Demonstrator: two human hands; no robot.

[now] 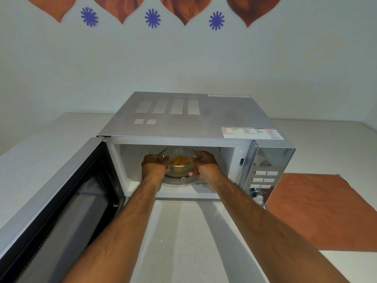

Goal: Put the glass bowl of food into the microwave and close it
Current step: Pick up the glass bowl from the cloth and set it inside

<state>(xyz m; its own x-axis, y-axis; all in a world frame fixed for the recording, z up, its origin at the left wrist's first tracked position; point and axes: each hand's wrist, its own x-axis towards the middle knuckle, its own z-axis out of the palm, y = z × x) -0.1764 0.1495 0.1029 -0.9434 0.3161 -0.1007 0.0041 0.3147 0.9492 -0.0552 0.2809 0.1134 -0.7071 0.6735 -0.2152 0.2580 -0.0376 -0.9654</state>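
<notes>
So I'm reaching both arms straight into the open microwave (195, 123) right now. My left hand (154, 165) is gripping the left side of the glass bowl (179, 163), and my right hand (205, 164) is gripping the right side, fingers curled around the rim on each. The bowl is sitting inside the cavity, over the round glass turntable (179, 181), though I can't tell if it's actually resting on it or hanging just above. Yellowish-brown food (179, 160) is filling the bottom of the bowl. The door (67, 201) is swinging wide open on the left, hinged at that side. The microwave is sitting on a white counter (179, 231), and an orange cloth (322, 211) is lying flat just beside its control panel (265, 178) on the right.
</notes>
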